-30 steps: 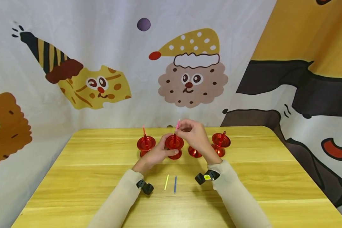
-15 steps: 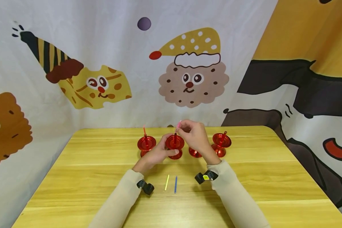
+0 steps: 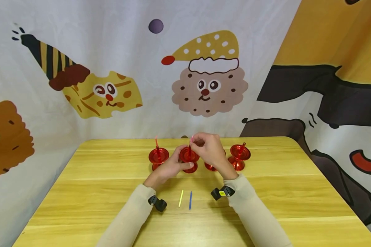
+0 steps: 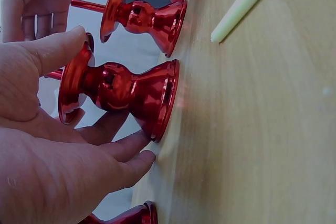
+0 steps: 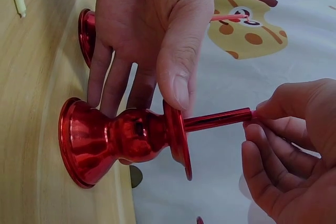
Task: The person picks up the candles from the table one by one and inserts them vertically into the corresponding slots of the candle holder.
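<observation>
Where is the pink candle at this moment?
In the head view, near the centre, the pink candle is pinched by the right hand, at the top of the tube on the red holder that the left hand holds.

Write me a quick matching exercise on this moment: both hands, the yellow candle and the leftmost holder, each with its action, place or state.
1. Left hand
2. Right hand
3. Yellow candle
4. Leftmost holder

A. Lies flat on the table
B. Has a reddish candle standing in it
C. Holds the second-from-left holder
D. Pinches a pink candle at the tube's mouth

Pairs: 1-C; 2-D; 3-A; 4-B
</observation>
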